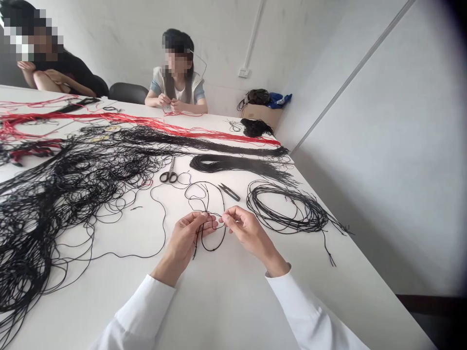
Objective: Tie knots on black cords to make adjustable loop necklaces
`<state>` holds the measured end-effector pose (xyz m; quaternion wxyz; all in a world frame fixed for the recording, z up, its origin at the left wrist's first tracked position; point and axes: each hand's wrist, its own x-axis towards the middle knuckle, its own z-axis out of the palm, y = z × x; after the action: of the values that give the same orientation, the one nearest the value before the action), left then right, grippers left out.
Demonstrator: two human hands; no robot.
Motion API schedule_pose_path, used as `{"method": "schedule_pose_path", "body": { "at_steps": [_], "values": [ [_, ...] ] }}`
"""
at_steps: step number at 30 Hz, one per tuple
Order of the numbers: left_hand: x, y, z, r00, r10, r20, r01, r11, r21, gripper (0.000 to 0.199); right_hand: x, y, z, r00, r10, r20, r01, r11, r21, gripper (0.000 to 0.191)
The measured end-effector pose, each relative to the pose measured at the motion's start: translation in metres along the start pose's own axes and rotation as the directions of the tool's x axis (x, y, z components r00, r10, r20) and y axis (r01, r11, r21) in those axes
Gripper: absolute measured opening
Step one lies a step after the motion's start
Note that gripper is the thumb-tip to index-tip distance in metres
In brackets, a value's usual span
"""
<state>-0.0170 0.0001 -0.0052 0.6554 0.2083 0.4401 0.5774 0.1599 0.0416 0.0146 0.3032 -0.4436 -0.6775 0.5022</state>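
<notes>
Between thumb and fingers, my left hand (189,233) pinches a looped black cord (223,194) just above the white table (219,301). Loops of it stand out beyond the fingers, and a knotted end hangs below. Close on the right, my right hand (250,231) has thumb and forefinger pinched together at a thin strand of the same cord. Just beyond the hands lie black thread snips (229,192). Farther left is a pair of scissors (170,175) with black handles.
A large tangle of black cord (73,180) covers the left side. Coiled black cords (292,209) lie at right, with a black cord bundle (237,164) and red cords (175,127) behind. Across the table, one person (178,82) handles red cord; another person (62,73) sits at far left.
</notes>
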Motion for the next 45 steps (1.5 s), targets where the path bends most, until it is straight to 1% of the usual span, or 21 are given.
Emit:
{"method": "schedule_pose_path", "body": {
  "at_steps": [3,8,14,16,21,25,32,34,35,37,38,39,40,41,42,43,44,45],
  "values": [
    [-0.001,0.002,0.002,1.0,-0.022,-0.008,0.021,0.999,-0.027,0.015,-0.001,0.0,0.0,1.0,0.009,-0.002,-0.009,1.0,0.005,0.032],
    [-0.001,0.006,0.005,0.998,-0.041,-0.056,0.036,0.995,-0.094,0.015,-0.001,0.0,0.0,1.0,0.015,0.001,-0.015,1.0,0.003,0.032],
    [0.001,0.004,0.004,0.993,0.0,-0.12,-0.012,0.995,-0.098,0.007,-0.002,0.002,-0.001,0.999,0.032,0.001,-0.032,0.999,-0.009,0.033],
    [0.002,0.004,0.003,0.988,0.023,-0.151,-0.041,0.992,-0.115,0.007,-0.003,0.003,-0.003,0.999,0.043,-0.009,-0.043,0.999,-0.014,0.034],
    [0.002,0.01,-0.001,0.97,0.08,-0.229,-0.111,0.986,-0.126,0.012,-0.005,0.008,-0.007,0.999,0.042,-0.016,-0.042,0.998,0.039,0.035],
    [0.003,0.017,-0.007,0.94,0.143,-0.309,-0.183,0.977,-0.107,0.011,-0.005,0.012,-0.01,0.997,0.067,-0.033,-0.065,0.997,0.042,0.036],
    [0.006,0.035,-0.023,0.838,0.296,-0.459,-0.341,0.94,-0.016,0.008,-0.007,0.017,-0.014,0.994,0.094,-0.051,-0.09,0.993,0.082,0.038],
    [0.005,0.04,-0.028,0.814,0.312,-0.49,-0.346,0.938,0.021,0.008,-0.007,0.017,-0.013,0.993,0.107,-0.047,-0.102,0.991,0.089,0.038],
    [0.004,0.043,-0.031,0.811,0.314,-0.494,-0.33,0.942,0.058,0.006,-0.006,0.016,-0.013,0.993,0.109,-0.045,-0.104,0.99,0.094,0.038],
    [0.001,0.052,-0.038,0.812,0.326,-0.484,-0.254,0.944,0.21,0.007,-0.005,0.015,-0.012,0.993,0.107,-0.042,-0.102,0.989,0.108,0.038],
    [-0.001,0.057,-0.042,0.809,0.341,-0.479,-0.194,0.924,0.33,0.011,-0.004,0.014,-0.011,0.994,0.105,-0.042,-0.099,0.988,0.117,0.039],
    [-0.003,0.062,-0.045,0.796,0.369,-0.48,-0.121,0.874,0.471,0.015,-0.004,0.014,-0.011,0.994,0.102,-0.042,-0.096,0.987,0.126,0.039],
    [-0.005,0.067,-0.048,0.769,0.417,-0.485,-0.042,0.79,0.612,0.017,-0.004,0.013,-0.01,0.994,0.101,-0.041,-0.095,0.986,0.135,0.039],
    [-0.007,0.07,-0.05,0.726,0.482,-0.49,0.04,0.682,0.73,0.018,-0.004,0.013,-0.01,0.994,0.102,-0.042,-0.095,0.985,0.145,0.038],
    [-0.008,0.071,-0.049,0.687,0.552,-0.472,0.094,0.577,0.811,0.021,-0.004,0.013,-0.009,0.993,0.107,-0.046,-0.099,0.983,0.153,0.038],
    [-0.008,0.069,-0.047,0.664,0.614,-0.427,0.104,0.49,0.866,0.022,-0.004,0.013,-0.009,0.992,0.115,-0.051,-0.105,0.982,0.159,0.037],
    [-0.008,0.065,-0.042,0.672,0.639,-0.373,0.077,0.441,0.894,0.021,-0.004,0.012,-0.009,0.991,0.124,-0.055,-0.113,0.98,0.163,0.036],
    [-0.006,0.057,-0.035,0.725,0.623,-0.293,0.01,0.417,0.909,0.018,-0.005,0.012,-0.008,0.99,0.13,-0.059,-0.119,0.979,0.165,0.035]
  ]
}}
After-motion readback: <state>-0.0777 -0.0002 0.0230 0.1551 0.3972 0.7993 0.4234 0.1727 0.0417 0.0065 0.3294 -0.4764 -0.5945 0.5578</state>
